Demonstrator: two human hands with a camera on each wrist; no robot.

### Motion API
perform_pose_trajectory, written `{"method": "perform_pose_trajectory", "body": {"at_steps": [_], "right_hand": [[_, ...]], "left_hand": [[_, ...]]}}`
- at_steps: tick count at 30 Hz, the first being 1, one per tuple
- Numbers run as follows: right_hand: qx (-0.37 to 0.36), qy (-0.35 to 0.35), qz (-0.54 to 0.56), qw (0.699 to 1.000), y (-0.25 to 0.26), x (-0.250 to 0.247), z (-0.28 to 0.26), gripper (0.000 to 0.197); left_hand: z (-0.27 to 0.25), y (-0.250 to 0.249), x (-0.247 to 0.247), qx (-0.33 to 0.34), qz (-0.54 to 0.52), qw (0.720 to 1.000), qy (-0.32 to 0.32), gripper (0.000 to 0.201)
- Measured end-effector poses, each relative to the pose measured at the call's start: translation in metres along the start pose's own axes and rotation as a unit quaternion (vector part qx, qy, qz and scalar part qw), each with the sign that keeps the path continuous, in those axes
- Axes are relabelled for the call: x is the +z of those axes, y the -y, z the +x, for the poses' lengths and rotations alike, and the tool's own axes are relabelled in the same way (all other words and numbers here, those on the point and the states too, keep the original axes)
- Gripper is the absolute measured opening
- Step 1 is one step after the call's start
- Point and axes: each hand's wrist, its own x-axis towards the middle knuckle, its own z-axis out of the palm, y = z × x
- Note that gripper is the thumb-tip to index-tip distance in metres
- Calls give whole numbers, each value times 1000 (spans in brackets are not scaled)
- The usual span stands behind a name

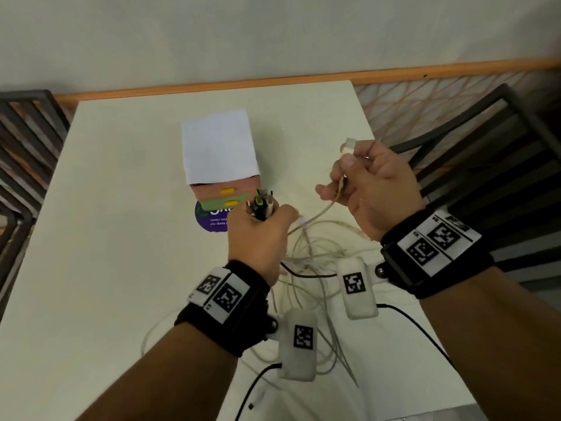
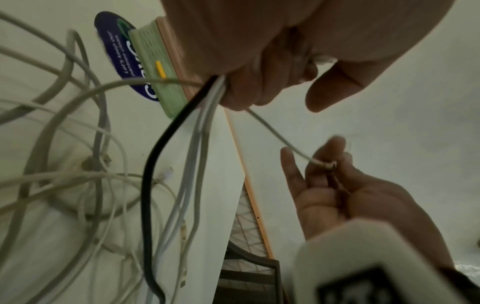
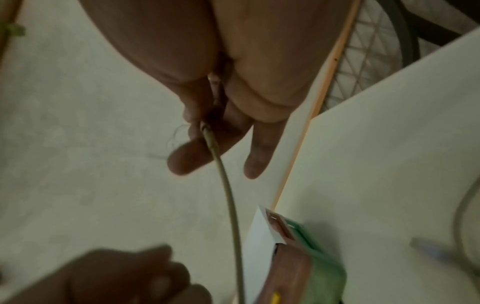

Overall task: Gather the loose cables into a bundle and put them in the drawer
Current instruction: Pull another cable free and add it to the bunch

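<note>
From the head camera I judge the job roughly halfway. My left hand (image 1: 261, 235) is clenched around a bunch of plug ends (image 1: 262, 203), dark and green ones sticking up out of the fist, just near the small drawer unit (image 1: 226, 196) at the middle of the table (image 1: 106, 208). My right hand (image 1: 367, 189) is raised to the right and pinches the white connector (image 1: 349, 146) of one pale cable between thumb and fingers, the other fingers loosely curled. Most of the loose cables (image 1: 315, 259) trail in tangled loops on the near part of the table between my wrists. Both drawers look closed, so coiling, opening and stowing are all left.

From the left wrist, the fist grips a black cable (image 2: 155, 156) and several grey-white ones hanging down; one thin strand runs across to the right hand (image 2: 350, 193), held up with palm partly spread.

From the right wrist, the pale cable (image 3: 228, 185) leaves my pinching fingers (image 3: 192, 156) and drops toward the left hand (image 3: 124, 277), with the drawer unit (image 3: 311, 267) just right of it.
</note>
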Motion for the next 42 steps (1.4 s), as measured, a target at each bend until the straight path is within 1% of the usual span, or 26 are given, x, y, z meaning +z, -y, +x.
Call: {"method": "perform_pose_trajectory", "body": {"at_steps": [2,4,6,8,12,15,19,21,23,25,26,27,28,29,30,31,32,33,34,35,36,37,38,39,40,42], "right_hand": [[16,2,-63,998,-2,0,-9,9],[29,36,-117,992,-10,4,-22,12],[-8,77,-214,974,-22,7,-34,14],[-33,98,-265,959,-32,8,-40,10],[5,144,-199,969,-38,4,-43,3],[24,183,-182,966,-39,-2,-43,22],[37,156,-206,965,-49,-14,-35,21],[27,155,-270,950,-54,-20,-31,15],[17,144,-306,941,-57,-24,-28,12],[24,91,-282,955,-59,-28,-20,10],[32,57,-261,963,-59,-29,-14,12],[43,28,-237,970,-57,-29,-9,18],[59,5,-209,976,-56,-28,-4,26],[76,-11,-172,982,-54,-26,-1,33],[94,-16,-130,987,-51,-24,1,38],[110,-7,-94,989,-47,-19,2,42],[123,9,-67,990,-45,-15,2,42],[129,31,-57,990,-43,-9,0,37],[130,56,-61,988,-44,-4,-2,27],[126,85,-85,985,-43,2,-6,20],[118,112,-124,979,-44,7,-10,18],[107,135,-167,971,-46,12,-13,21],[98,151,-197,964,-47,17,-15,22],[94,160,-206,961,-46,20,-17,22],[91,169,-208,959,-45,22,-18,23],[87,188,-236,950,-44,18,-19,28]], "left_hand": [[-2,-2,6,-21,-39,999,28,50],[-5,-2,15,-36,-53,996,57,45],[-7,0,22,-46,-31,996,69,34],[-7,3,23,-73,-12,995,71,34],[-6,3,19,-135,-36,990,29,31],[-3,2,17,-143,-103,984,-12,26],[-2,-2,14,-136,-172,974,-48,33],[-2,-9,6,-127,-217,968,-23,36],[-1,-17,-7,-108,-219,968,56,38],[0,-22,-22,-48,-132,982,128,40],[1,-22,-28,21,-27,988,152,42],[2,-22,-34,96,118,973,172,45],[3,-21,-37,147,263,934,193,49],[5,-19,-37,165,386,885,200,52],[5,-17,-37,161,461,850,197,52],[6,-13,-36,153,500,833,180,47],[6,-8,-35,144,506,836,156,37],[7,-4,-33,126,466,867,123,27],[7,0,-29,95,384,914,91,26],[6,1,-23,49,265,961,66,30],[4,2,-17,-10,155,987,48,28],[0,0,-10,-60,79,994,41,20],[-3,-2,-5,-92,45,994,39,17],[-5,-3,0,-107,35,993,31,22],[-5,-7,3,-108,20,994,16,23],[6,-13,-2,-87,-15,994,-61,20]]}}
